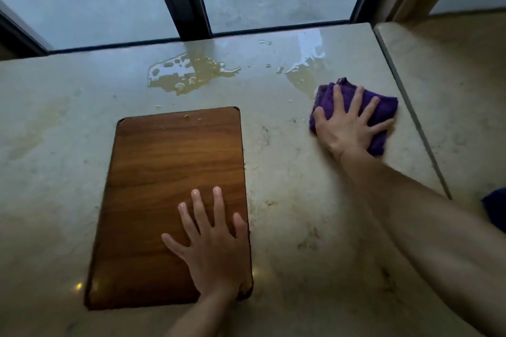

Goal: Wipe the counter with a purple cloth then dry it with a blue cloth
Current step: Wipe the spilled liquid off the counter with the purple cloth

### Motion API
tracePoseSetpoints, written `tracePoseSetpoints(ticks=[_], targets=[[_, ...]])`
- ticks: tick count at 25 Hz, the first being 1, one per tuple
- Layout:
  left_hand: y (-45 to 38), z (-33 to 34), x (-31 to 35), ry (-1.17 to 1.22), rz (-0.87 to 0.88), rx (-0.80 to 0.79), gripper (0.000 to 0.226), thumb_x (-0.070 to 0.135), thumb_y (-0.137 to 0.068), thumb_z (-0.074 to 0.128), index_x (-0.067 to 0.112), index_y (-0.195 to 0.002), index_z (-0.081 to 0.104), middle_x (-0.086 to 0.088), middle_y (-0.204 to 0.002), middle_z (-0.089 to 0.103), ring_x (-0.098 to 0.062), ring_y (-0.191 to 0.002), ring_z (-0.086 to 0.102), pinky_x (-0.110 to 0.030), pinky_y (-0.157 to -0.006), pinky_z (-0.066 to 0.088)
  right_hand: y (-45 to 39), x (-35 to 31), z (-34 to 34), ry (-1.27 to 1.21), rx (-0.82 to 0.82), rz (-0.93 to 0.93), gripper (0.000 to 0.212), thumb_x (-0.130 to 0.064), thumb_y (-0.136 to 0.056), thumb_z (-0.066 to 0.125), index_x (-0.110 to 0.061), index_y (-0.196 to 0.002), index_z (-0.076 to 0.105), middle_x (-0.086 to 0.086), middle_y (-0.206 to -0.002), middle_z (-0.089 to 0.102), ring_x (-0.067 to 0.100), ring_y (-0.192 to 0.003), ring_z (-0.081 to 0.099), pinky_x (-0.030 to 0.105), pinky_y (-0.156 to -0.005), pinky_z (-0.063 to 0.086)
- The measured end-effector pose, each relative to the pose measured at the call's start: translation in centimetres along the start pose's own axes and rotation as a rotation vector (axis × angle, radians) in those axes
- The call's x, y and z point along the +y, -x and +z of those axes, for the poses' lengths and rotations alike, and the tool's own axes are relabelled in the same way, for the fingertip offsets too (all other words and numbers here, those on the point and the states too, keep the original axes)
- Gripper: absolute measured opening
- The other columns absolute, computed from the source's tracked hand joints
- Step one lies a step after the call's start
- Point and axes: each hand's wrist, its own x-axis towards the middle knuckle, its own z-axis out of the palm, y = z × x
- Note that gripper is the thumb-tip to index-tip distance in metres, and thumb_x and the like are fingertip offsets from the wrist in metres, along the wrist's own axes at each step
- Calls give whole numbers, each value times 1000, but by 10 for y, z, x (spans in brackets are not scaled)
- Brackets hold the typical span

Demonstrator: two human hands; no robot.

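Fingers [356,107] of right hand splayed flat on purple cloth [383,109]; left fingers [216,208] flat on board [169,172]. Risk: puddle [189,74] at 11 o'clock smears, soaking board.

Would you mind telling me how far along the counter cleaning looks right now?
Early stage. The right hand presses the purple cloth flat on the counter, so wiping is in hand. The spill by the window is unwiped. The blue cloth lies unused at the right edge; drying remains. The left hand rests on the wooden board.
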Motion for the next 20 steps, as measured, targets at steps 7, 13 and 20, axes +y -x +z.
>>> tracePoseSetpoints(ticks=[7, 13, 20], targets=[[-4, 0, 1, -57, -2, 6, 65, 49, -91, 30, 27, -152, 32, -14, -161, 26, -42, -146, 23, -79, -104, 17, -146, -56, -28, 67, -28, -238, 70, -69, -92, 18, -43, -155, 4, 4, -167, -6, 40, -151, -9, 77, -108, -6], [-4, 3, 1, -44, -7, 33, 64, 49, -92, 30, 28, -152, 30, -13, -162, 23, -40, -148, 20, -79, -105, 16, -182, -74, -25, 116, -21, -637, 63, -68, -94, 21, -49, -152, 6, 0, -167, 3, 34, -152, -2, 70, -114, -4], [-3, 2, 0, -17, -8, 27, 62, 51, -95, 24, 31, -153, 23, -10, -163, 19, -38, -149, 17, -77, -107, 14, -87, -46, -20, 190, -84, -820, 60, -65, -90, 18, -57, -149, 8, -8, -167, 2, 29, -153, -4, 70, -113, -3]])
